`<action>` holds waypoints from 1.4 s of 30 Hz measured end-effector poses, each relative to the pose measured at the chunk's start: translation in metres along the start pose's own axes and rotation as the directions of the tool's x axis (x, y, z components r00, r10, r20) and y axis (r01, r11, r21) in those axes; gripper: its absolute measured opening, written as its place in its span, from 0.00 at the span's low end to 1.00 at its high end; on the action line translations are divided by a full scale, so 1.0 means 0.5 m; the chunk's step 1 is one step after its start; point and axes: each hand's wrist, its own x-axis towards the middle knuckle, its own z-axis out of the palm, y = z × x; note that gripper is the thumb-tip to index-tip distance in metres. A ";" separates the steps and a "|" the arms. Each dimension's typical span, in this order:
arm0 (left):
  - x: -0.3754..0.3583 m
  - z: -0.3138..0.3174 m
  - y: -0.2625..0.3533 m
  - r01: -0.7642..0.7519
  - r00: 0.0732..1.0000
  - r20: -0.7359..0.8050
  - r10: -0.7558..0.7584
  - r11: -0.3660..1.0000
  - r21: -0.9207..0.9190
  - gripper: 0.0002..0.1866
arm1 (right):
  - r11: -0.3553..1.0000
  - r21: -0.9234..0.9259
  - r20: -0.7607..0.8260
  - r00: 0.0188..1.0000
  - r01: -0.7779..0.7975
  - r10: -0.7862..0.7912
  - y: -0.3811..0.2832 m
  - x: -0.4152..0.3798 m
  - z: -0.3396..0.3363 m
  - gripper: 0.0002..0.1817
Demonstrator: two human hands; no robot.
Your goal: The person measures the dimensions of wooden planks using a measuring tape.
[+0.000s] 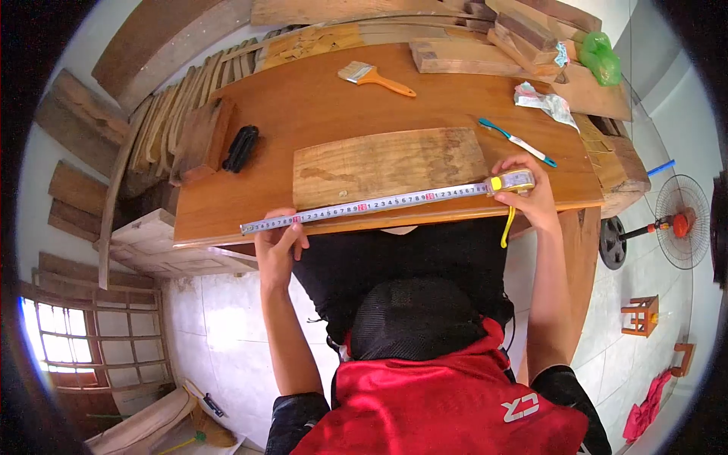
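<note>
A tape measure (514, 180) with a yellow button is gripped in my right hand (535, 199) near the table's right front. Its pulled-out blade (394, 199) runs left along the near edge of a wooden board (390, 163) lying flat on the table. My left hand (279, 246) pinches the blade close to its free end, just left of the board's near left corner. The blade's tip sticks out past the left fingers. A yellow strap (507, 227) hangs from the tape case below my right hand.
On the brown table (303, 106) lie a paintbrush (375, 78), a blue and white toothbrush (517, 142), a black object (241, 149) and crumpled packaging (544, 101). Wood planks (478, 58) and a green plastic bag (600, 58) sit at the back right. A fan (681, 222) stands right.
</note>
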 end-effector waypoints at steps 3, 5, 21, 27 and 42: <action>-0.001 0.008 0.004 -0.006 1.000 -0.020 0.005 0.999 -0.038 0.11 | 0.999 -0.036 0.000 1.000 0.021 -0.021 0.000 -0.002 -0.001 0.26; 0.001 0.005 0.001 -0.013 1.000 -0.011 0.013 0.999 -0.042 0.11 | 0.999 -0.018 -0.003 0.999 0.038 -0.039 0.004 -0.003 -0.002 0.25; 0.003 0.009 0.000 -0.022 0.998 -0.065 0.016 0.995 -0.096 0.12 | 0.996 0.087 -0.046 0.999 0.011 -0.007 0.000 -0.008 0.000 0.25; 0.002 0.009 -0.005 -0.002 0.997 -0.083 0.002 1.000 -0.007 0.12 | 0.996 0.063 -0.051 0.997 0.060 -0.057 0.010 -0.006 -0.007 0.25; 0.002 0.019 0.004 -0.015 0.993 -0.118 0.012 1.000 -0.024 0.11 | 0.994 0.104 -0.107 0.994 0.046 -0.035 0.013 -0.007 -0.001 0.25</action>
